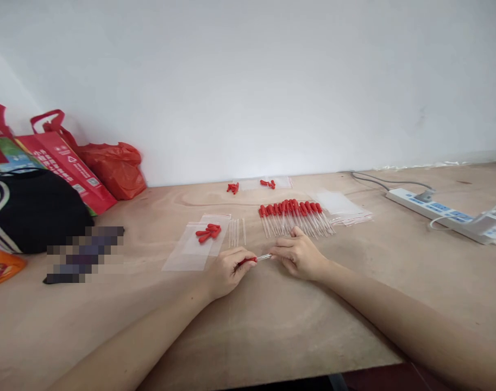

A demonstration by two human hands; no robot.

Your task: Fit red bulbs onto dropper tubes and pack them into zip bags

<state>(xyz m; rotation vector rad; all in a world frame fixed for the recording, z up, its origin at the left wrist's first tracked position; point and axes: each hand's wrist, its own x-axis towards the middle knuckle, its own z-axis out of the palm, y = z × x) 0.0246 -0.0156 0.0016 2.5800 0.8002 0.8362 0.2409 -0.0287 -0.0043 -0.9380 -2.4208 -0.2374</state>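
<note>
Between my hands is a dropper: my left hand [231,270] pinches its red rubber bulb [248,260], and my right hand [299,255] grips the clear glass tube [264,257]. Bulb and tube meet end to end, though the joint is partly covered by fingers. Left of them, several loose red bulbs [208,233] lie on clear plastic bags [182,250]. Several bare glass tubes [234,232] rest beside those bags. Just beyond my right hand, a row of droppers with red bulbs [290,209] lies side by side, tips toward me.
More red bulbs [233,188] lie near the wall by a flat clear bag [251,183]. Flat plastic bags [341,206] are stacked right of the row. A power strip [439,212] with cables sits far right. Carrier bags [68,163] and a black bag [39,209] stand left.
</note>
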